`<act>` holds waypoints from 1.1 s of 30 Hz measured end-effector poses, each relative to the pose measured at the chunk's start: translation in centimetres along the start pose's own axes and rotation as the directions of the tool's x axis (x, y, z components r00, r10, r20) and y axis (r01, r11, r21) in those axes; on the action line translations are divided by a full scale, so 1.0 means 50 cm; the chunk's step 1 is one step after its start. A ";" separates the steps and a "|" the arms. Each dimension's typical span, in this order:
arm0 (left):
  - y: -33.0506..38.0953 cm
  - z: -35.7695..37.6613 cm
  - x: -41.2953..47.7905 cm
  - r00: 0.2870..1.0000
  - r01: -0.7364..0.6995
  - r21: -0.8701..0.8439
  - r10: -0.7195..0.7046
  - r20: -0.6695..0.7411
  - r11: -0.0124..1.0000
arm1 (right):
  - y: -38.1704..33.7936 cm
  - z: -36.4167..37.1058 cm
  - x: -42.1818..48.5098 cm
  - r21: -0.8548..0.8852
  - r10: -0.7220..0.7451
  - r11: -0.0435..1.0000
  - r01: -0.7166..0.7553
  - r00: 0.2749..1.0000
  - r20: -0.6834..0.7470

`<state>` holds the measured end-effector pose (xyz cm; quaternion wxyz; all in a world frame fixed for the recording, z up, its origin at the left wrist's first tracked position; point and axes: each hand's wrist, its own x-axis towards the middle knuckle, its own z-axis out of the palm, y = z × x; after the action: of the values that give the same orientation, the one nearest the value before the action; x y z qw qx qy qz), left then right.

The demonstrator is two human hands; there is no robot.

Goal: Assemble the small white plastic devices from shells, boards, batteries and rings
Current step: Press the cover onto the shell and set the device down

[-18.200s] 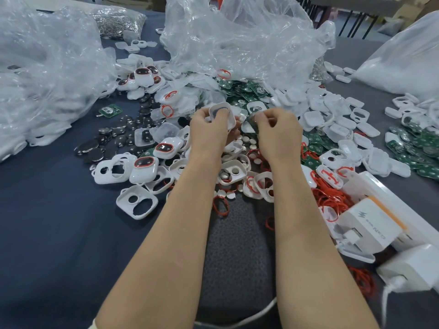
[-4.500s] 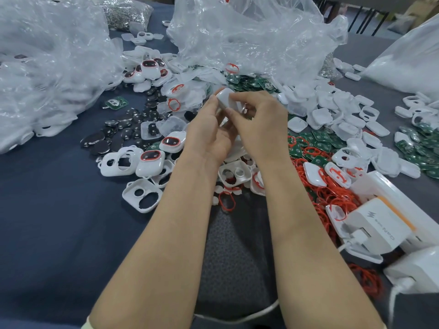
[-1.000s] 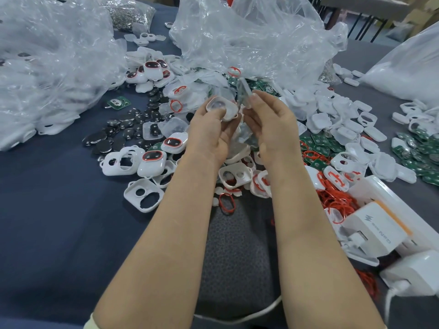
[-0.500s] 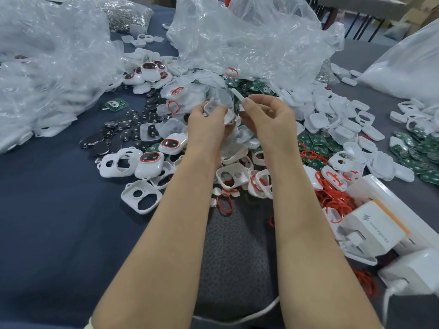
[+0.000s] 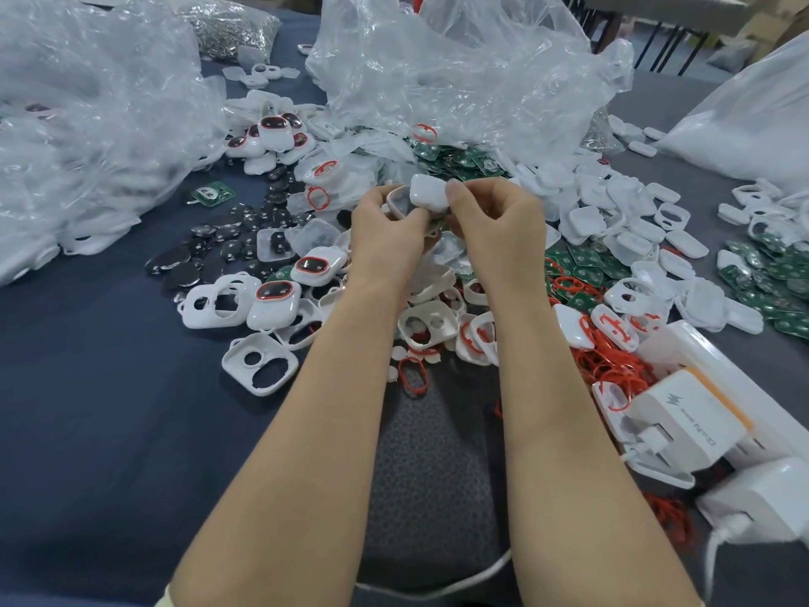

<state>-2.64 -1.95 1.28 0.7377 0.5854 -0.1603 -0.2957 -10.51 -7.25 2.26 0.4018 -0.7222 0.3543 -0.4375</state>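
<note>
I see left hand (image 5: 387, 234) fingers curled round an open shell (image 5: 397, 202); right hand (image 5: 499, 230) fingers pinch a white cover (image 5: 428, 192), touching it, above the tabletop (image 5: 109, 387).

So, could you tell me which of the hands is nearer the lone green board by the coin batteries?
Left. The left hand sits to the right of the green board; the right hand is farther right, beyond the left.

shells (image 5: 586, 219): smooth white plastic | bags (image 5: 459, 72): glossy crinkled film | tablecloth (image 5: 109, 409): matt cloth | batteries (image 5: 170, 258): shiny metal
</note>
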 end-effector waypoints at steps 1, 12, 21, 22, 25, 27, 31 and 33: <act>0.000 0.000 -0.001 1.000 -0.007 0.008 0.007 0.004 1.000 | 0.000 0.001 -0.001 -0.022 -0.026 0.999 0.026 1.000 0.010; 0.000 0.005 -0.005 0.997 0.013 -0.002 -0.013 0.079 1.000 | 0.023 -0.013 0.016 0.058 0.159 0.987 -0.151 0.974 -0.160; 0.001 -0.001 -0.004 0.994 0.021 0.012 -0.023 0.105 1.000 | -0.005 -0.015 0.005 -0.250 -0.117 0.958 0.144 0.986 0.121; 0.001 -0.002 -0.005 0.994 0.009 0.023 -0.012 0.111 1.000 | -0.005 -0.017 0.006 -0.283 -0.107 0.948 0.149 0.981 0.161; 0.002 0.000 -0.007 0.990 -0.025 0.059 0.017 0.137 0.998 | -0.004 -0.028 0.011 -0.316 -0.063 0.940 0.125 0.978 0.199; 0.005 0.001 -0.011 0.987 -0.025 0.056 0.016 0.158 0.998 | -0.002 -0.036 0.014 -0.282 -0.043 0.955 0.095 0.982 0.185; 0.016 0.001 -0.013 0.974 0.095 -0.047 -0.083 0.211 0.994 | -0.002 -0.051 0.018 -0.028 0.041 0.999 -0.039 0.997 0.069; 0.023 0.004 -0.013 0.961 0.197 -0.125 -0.166 0.220 0.972 | -0.004 -0.059 0.020 0.144 0.078 0.986 -0.082 0.996 0.032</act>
<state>-2.97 -1.51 2.50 0.7274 0.5079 -0.1602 -0.4327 -12.80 -8.80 3.67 0.4752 -0.6818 0.3449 -0.4364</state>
